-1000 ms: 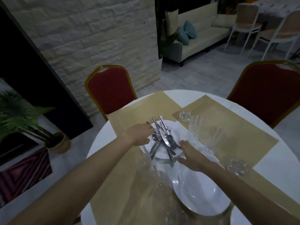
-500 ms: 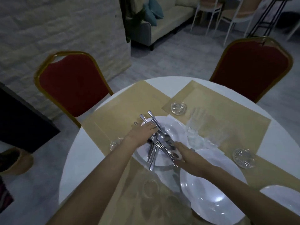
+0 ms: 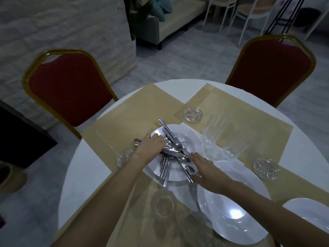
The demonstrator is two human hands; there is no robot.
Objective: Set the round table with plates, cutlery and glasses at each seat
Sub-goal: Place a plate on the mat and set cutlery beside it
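A white plate (image 3: 191, 138) in the middle of the round white table (image 3: 83, 172) carries a heap of steel cutlery (image 3: 173, 152). My left hand (image 3: 151, 147) lies on the plate's left rim with its fingers curled among the cutlery handles. My right hand (image 3: 203, 166) rests flat, fingers spread, at the plate's near right edge, touching the cutlery ends. A second white plate (image 3: 231, 211) lies under my right forearm, and a third plate (image 3: 309, 209) shows at the right edge. Two clear glasses (image 3: 211, 131) (image 3: 233, 145) stand right of the cutlery plate.
Tan placemats (image 3: 124, 118) cover the table. Cut-glass coasters sit at the far middle (image 3: 193, 115), left (image 3: 123, 157) and right (image 3: 266, 169). More clear glasses (image 3: 163, 205) stand near me. Two red chairs with gold frames (image 3: 69, 86) (image 3: 270, 68) stand at the far side.
The camera has swung right and down, bringing both red chairs into view. My left hand has slid further onto the cutlery; my right hand has stayed at the plate's near edge.
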